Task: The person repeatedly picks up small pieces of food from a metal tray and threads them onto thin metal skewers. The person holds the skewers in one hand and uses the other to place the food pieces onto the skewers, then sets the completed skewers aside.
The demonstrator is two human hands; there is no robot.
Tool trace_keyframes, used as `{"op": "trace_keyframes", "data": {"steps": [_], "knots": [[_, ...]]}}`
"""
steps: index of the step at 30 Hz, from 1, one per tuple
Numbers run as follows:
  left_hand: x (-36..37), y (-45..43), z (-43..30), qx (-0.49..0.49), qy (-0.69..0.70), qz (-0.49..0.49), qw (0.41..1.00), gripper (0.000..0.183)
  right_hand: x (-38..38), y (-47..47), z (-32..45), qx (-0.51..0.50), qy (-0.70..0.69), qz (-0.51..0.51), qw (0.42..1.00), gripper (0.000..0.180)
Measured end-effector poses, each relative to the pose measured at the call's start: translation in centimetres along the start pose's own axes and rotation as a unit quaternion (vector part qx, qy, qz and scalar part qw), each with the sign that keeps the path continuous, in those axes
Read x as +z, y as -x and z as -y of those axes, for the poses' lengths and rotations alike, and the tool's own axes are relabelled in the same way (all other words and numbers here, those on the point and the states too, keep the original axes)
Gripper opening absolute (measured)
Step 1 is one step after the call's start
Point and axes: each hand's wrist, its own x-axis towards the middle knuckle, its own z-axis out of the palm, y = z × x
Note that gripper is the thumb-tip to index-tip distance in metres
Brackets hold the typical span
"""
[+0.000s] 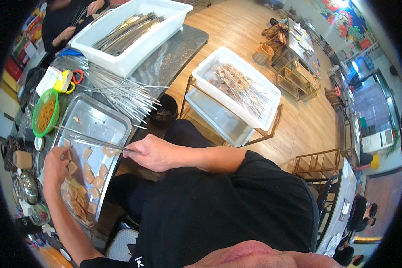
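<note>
My right hand (pixel 152 153) is closed around the ends of several thin metal skewers (pixel 93 138), which reach left across the metal tray (pixel 83 109). Bent over the tray's left rim, my left hand (pixel 56 164) has its fingertips among tan, flat food pieces (pixel 88 173). Whether a piece is pinched between those fingers is hidden. More pieces lie apart in the tray's middle. Folded tan slices (pixel 76 202) are heaped at its near end. Bare metal skewers (pixel 130 95) lie in a loose pile beyond the tray.
A white tub (pixel 134 63) of skewers stands on the dark stone-patterned table (pixel 184 43). Nearby are a green basket (pixel 37 125) of orange strands and red-handled scissors (pixel 78 77). Right, a cart holds a white tub (pixel 206 75) of loaded skewers (pixel 234 80). Another person (pixel 53 25) holds skewers opposite.
</note>
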Motion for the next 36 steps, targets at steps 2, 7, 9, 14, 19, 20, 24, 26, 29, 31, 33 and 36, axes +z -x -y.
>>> {"op": "trace_keyframes", "data": {"steps": [2, 7, 9, 14, 19, 20, 24, 26, 29, 31, 33, 36], "knots": [[0.1, -0.1, -0.1, -0.009, -0.027, 0.010, 1.000, 0.032, 0.2, -0.1, -0.1, -0.016, 0.009, -0.003, 1.000, 0.027], [0.0, -0.4, -0.8, -0.030, -0.108, 0.018, 0.994, 0.027, 0.3, 0.0, -0.2, -0.015, 0.018, 0.004, 1.000, 0.029], [-0.2, -0.3, -1.4, -0.027, -0.084, 0.017, 0.996, 0.023, 0.4, 0.1, -0.3, -0.021, 0.012, -0.014, 1.000, 0.029], [-0.2, 0.1, -2.1, 0.004, -0.059, -0.005, 0.998, 0.015, 0.7, 0.0, -0.5, -0.059, 0.006, -0.043, 0.997, 0.031], [0.1, 0.0, -1.2, 0.020, -0.083, 0.014, 0.996, 0.015, 0.4, 0.2, 0.1, -0.045, 0.017, -0.031, 0.998, 0.031], [0.1, 0.0, -0.9, 0.022, -0.079, 0.012, 0.997, 0.015, 0.3, 0.2, 0.3, -0.043, 0.019, -0.025, 0.999, 0.031], [0.1, 0.3, -0.3, -0.011, -0.005, 0.009, 1.000, 0.013, -0.3, 0.4, 0.5, -0.018, 0.034, 0.008, 0.999, 0.030], [0.1, 0.6, -0.2, -0.021, -0.019, 0.018, 0.999, 0.012, -0.3, 0.4, 0.4, -0.026, 0.043, 0.007, 0.999, 0.030], [0.1, 1.2, 0.0, -0.026, -0.008, 0.015, 0.999, 0.012, -0.2, 0.3, 0.1, -0.026, 0.043, 0.008, 0.999, 0.030], [0.2, 1.7, 0.2, -0.039, 0.006, 0.002, 0.999, 0.013, -0.2, 0.3, 0.1, -0.026, 0.044, 0.009, 0.999, 0.030], [0.3, 2.4, 0.5, -0.068, 0.014, -0.022, 0.997, 0.014, -0.3, 0.2, 0.1, -0.024, 0.034, 0.011, 0.999, 0.029], [0.4, 3.7, 0.8, -0.102, 0.096, -0.046, 0.989, 0.014, -0.2, 0.1, 0.3, -0.019, 0.012, 0.015, 1.000, 0.029]]}}
